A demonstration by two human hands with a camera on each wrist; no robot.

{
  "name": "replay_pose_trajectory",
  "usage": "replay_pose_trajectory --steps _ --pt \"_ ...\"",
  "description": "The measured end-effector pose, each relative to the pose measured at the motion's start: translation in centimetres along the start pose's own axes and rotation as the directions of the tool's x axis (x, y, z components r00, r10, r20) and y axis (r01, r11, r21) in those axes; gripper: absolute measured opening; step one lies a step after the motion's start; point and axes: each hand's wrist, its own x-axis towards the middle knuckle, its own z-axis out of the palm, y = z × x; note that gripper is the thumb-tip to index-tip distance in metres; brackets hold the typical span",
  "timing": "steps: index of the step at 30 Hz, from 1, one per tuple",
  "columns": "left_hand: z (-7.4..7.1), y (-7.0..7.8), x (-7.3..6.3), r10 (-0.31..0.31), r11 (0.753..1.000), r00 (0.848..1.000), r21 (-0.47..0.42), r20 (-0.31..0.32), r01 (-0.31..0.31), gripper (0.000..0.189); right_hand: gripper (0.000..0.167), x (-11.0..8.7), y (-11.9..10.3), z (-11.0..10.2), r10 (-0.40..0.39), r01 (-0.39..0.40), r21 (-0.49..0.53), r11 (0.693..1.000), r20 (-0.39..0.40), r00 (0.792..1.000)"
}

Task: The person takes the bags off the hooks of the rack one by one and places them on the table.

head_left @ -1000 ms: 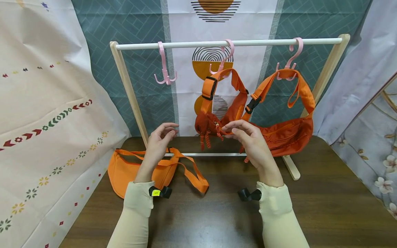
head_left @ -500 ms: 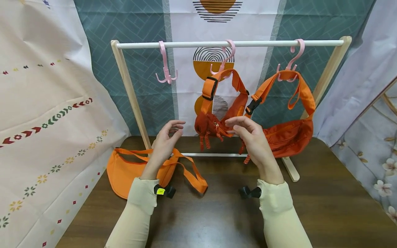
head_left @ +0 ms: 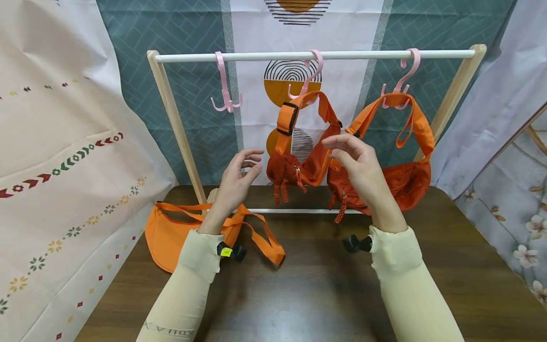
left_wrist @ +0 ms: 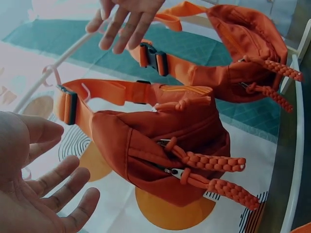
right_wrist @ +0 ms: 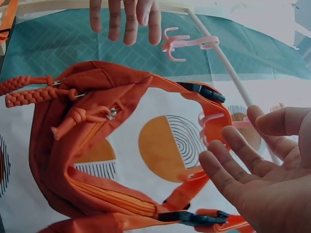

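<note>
A dark orange waist bag [head_left: 305, 168] with braided zipper pulls hangs by its strap from the middle pink hook [head_left: 308, 78]. To its left, my left hand [head_left: 239, 178] is raised with loosely bent fingers and holds nothing. My right hand [head_left: 356, 164] hovers on the other side, in front of the second dark orange waist bag [head_left: 403, 185], which hangs from the right pink hook [head_left: 403, 78]. In the right wrist view the middle bag [right_wrist: 73, 141] is apart from the right hand [right_wrist: 272, 165]. A lighter orange bag [head_left: 164, 240] lies on the table beneath my left forearm.
A white rail [head_left: 265, 56] on a wooden stand [head_left: 177, 121] carries the hooks; the left pink hook [head_left: 226, 88] bears no bag. The loose strap [head_left: 271, 247] of the lighter bag spreads over the brown table [head_left: 290, 294]. Patterned cloth [head_left: 64, 156] hangs at the left.
Both hands have risen; the left moved rightward toward the middle bag, and the right shifted up and right, away from it. The bags stay where they were.
</note>
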Motion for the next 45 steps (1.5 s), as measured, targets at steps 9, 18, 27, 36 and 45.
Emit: replay_pose_trajectory --steps 9,18,27,36,45 --pt "0.1 0.9 1.3 0.016 1.000 1.000 -0.005 0.025 -0.016 0.036 0.025 1.3 -1.6 -0.8 -0.061 0.061 0.011 0.998 -0.030 0.998" --pt "0.0 1.6 3.1 0.015 0.998 1.000 -0.055 0.002 -0.015 0.043 0.029 3.8 -4.2 -0.9 -0.248 0.237 -0.259 0.936 -0.010 0.969" --pt "0.3 3.4 5.1 0.051 0.999 0.998 -0.004 0.028 -0.051 0.050 0.045 8.2 -6.0 -1.7 -0.360 0.317 -0.514 0.797 0.016 0.933" --pt "1.2 4.8 6.6 0.039 0.998 0.998 0.042 0.049 -0.041 0.059 0.054 11.7 -6.9 -1.3 -0.318 0.331 -0.741 0.585 0.167 0.934" --pt "2.3 5.5 8.1 0.031 0.999 0.997 0.034 0.067 -0.033 0.068 0.057 13.7 -8.0 -0.9 -0.268 0.333 -0.834 0.440 0.233 0.935"
